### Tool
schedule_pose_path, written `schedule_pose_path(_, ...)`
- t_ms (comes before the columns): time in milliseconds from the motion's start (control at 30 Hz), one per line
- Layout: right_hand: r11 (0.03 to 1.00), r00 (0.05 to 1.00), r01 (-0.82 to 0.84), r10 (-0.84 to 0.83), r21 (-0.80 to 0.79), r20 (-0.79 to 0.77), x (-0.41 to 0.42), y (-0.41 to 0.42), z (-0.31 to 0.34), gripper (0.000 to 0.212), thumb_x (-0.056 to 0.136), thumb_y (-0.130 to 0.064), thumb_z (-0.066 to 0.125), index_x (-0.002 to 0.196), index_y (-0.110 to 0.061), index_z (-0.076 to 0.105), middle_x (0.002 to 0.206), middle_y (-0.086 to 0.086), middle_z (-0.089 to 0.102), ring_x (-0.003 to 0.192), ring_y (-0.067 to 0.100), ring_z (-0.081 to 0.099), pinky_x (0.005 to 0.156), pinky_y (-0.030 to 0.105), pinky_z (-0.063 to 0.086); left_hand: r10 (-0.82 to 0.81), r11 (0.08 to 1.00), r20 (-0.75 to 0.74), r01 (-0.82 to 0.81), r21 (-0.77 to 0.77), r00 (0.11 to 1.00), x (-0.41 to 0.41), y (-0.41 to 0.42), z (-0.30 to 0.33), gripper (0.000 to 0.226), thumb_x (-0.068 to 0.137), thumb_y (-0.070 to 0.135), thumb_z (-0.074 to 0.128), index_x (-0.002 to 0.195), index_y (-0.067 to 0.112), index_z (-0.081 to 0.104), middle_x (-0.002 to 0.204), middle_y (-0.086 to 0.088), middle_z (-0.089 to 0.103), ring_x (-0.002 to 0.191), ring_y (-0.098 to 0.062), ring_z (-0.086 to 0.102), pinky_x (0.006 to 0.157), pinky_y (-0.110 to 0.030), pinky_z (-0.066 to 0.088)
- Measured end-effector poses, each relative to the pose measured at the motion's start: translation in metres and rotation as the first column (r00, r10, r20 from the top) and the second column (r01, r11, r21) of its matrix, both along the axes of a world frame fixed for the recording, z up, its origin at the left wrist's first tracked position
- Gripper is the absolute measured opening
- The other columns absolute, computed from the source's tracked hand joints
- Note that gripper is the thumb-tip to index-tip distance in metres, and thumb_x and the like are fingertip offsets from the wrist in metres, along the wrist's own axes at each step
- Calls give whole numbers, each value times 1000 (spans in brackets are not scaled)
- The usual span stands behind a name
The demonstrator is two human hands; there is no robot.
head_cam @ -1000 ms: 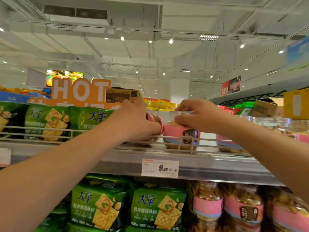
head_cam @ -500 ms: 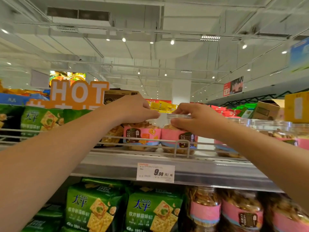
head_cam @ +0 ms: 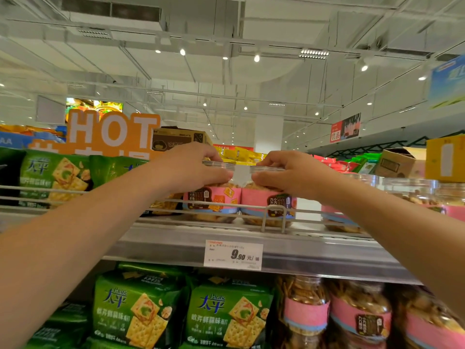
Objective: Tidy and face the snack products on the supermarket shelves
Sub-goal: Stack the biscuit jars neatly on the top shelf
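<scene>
Two clear snack jars with pink labels stand side by side on the top shelf behind its wire rail. My left hand grips the lid of the left jar. My right hand grips the lid of the right jar. Both jars are upright with their labels turned toward me, and they nearly touch. The upper parts of both jars are hidden by my fingers.
Green cracker bags fill the top shelf to the left, more pink-label jars to the right. Below, a lower shelf holds green cracker bags and jars. A price tag hangs on the shelf edge; an orange HOT sign stands behind.
The left jar, earlier lying tipped under my left hand, now stands upright beside the right jar. Both hands have shifted up onto the lids, and the labels face front.
</scene>
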State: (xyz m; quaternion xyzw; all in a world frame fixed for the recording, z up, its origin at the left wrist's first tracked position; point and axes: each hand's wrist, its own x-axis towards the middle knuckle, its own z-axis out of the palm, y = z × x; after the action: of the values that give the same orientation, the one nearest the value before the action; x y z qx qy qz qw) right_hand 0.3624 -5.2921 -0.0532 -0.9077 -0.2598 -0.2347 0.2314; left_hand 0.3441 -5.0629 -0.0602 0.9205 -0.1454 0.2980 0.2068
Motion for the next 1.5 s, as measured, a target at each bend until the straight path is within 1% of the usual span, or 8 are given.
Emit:
schedule_pose_path(133,1000,1000,5,-5,29,26,-6,3,-3,24,84,-54,63,100,-36,66,89,-9,67,78,7,65,71,32,57,-17,998,60,21,-64,998,-1,-2,-4,47,78,60,66,115,30,65,123,7,59,104,-11,51,79,-31,41)
schedule_pose_path(267,985,986,-17,-12,171,166,-16,-1,8,34,84,-51,65,112,-32,67,100,-8,67,84,5,64,73,28,57,27,992,260,5,-123,965,-9,-8,12,44,73,56,72,109,32,66,116,4,61,97,-11,51,68,-25,38)
schedule_pose_path(467,921,925,-93,-60,378,375,-48,-50,63,21,82,-43,70,97,-29,67,91,-5,70,81,14,69,72,37,60,-153,864,494,359,-354,856,-27,-54,53,40,69,54,77,100,31,69,100,6,66,86,-9,66,78,-35,57)
schedule_pose_path(800,954,915,134,-223,268,336,-49,-178,80,22,80,-48,70,93,-30,72,89,1,72,78,16,70,71,36,61,-316,835,382,446,-323,868,-3,-195,75,30,66,49,81,86,30,70,90,6,69,83,-8,67,77,-35,58)
schedule_pose_path(1100,971,959,102,-154,215,237,1,-232,84,25,80,-47,70,86,-23,74,79,0,73,72,16,71,67,40,62,-283,825,269,377,-421,921,34,-243,69,36,64,50,83,85,23,73,83,1,74,80,-16,72,78,-38,58)
schedule_pose_path(1233,974,973,52,-99,219,210,18,-236,81,25,79,-48,71,85,-24,75,77,-3,73,70,13,71,69,35,61,-257,827,266,353,-437,929,40,-245,66,32,70,46,81,85,19,74,82,-1,74,79,-17,72,80,-39,58)
schedule_pose_path(1400,977,969,14,-65,211,237,24,-237,77,23,81,-48,68,85,-26,73,76,-3,72,68,11,70,61,27,58,-328,787,250,410,-462,911,42,-248,61,22,77,40,77,87,21,70,73,7,73,68,-8,71,53,-19,53)
schedule_pose_path(1500,975,957,11,-75,224,280,24,-236,72,23,83,-47,66,89,-26,73,77,-4,71,68,9,68,54,21,53,-313,789,262,404,-463,913,43,-249,59,26,78,43,75,91,22,67,72,9,71,63,-3,68,49,-16,48)
